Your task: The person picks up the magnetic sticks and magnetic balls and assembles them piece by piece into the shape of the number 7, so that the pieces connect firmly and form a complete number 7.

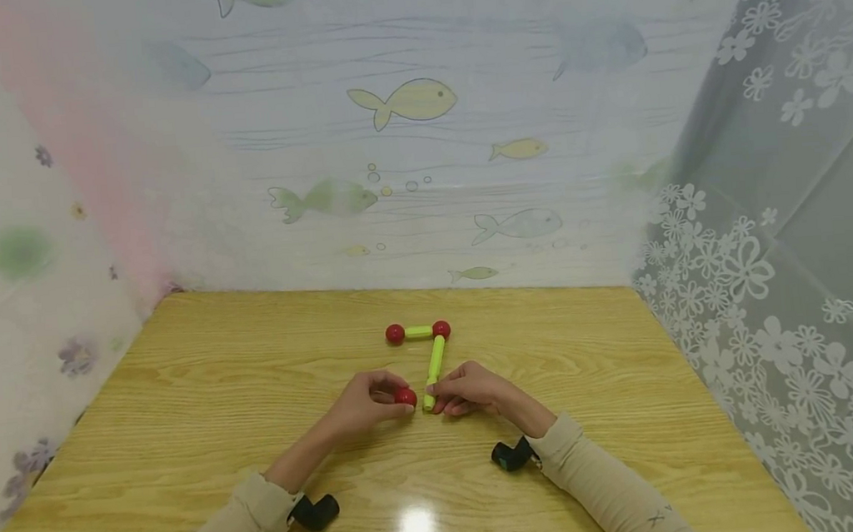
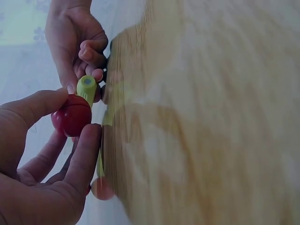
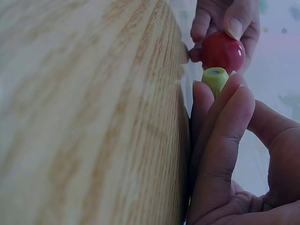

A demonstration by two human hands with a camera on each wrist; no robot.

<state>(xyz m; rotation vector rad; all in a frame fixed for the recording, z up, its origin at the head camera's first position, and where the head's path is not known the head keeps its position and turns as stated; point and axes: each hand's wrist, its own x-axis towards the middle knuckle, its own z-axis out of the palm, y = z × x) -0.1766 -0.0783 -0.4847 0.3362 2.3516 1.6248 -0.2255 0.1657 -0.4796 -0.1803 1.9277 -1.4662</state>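
A glossy red ball is pinched between the thumb and fingers of my left hand. Just to its right, my right hand grips the near end of a yellow-green magnetic rod. That rod runs away from me to a red ball. From there a shorter yellow-green rod reaches left to another red ball. In the right wrist view the rod's end has a grey round tip facing the held red ball; whether they touch is unclear.
The pieces lie on a wood-grain table. A fish-printed curtain hangs along its back edge, with patterned curtains at both sides. Dark wrist cameras stick out from my sleeves close above the tabletop.
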